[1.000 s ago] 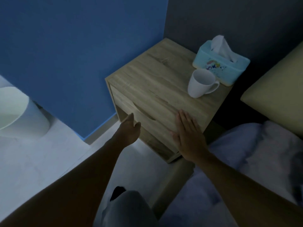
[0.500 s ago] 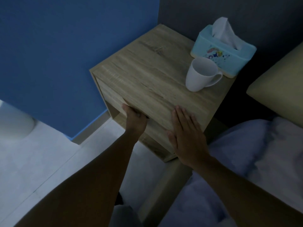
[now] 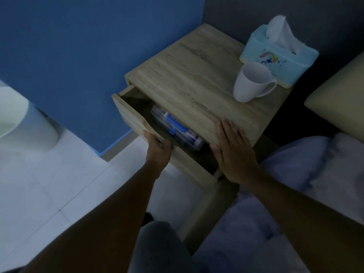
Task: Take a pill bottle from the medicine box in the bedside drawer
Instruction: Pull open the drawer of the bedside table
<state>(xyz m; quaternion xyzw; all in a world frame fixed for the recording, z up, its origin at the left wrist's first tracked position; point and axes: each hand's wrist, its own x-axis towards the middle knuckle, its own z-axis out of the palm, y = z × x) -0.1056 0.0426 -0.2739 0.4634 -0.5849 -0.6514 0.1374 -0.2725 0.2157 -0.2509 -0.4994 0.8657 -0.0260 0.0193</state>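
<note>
The wooden bedside table point(image 3: 189, 83) has its top drawer point(image 3: 132, 117) pulled partly out. My left hand point(image 3: 157, 148) grips the top edge of the drawer front. Inside the drawer lies a clear plastic medicine box point(image 3: 175, 127) with a blue handle and latch; part of it is hidden under the tabletop. No pill bottle can be made out through the box in this dim light. My right hand point(image 3: 232, 152) lies flat, fingers spread, on the tabletop's front right corner.
A white mug point(image 3: 250, 81) and a light blue tissue box point(image 3: 277, 56) stand at the back right of the tabletop. A bed with pale bedding point(image 3: 307, 170) is on the right. A white round bin point(image 3: 23, 119) stands on the floor at left, against the blue wall.
My left hand reached the drawer front, gripped it and pulled the drawer out, which uncovered the medicine box. My right hand stayed pressed on the tabletop.
</note>
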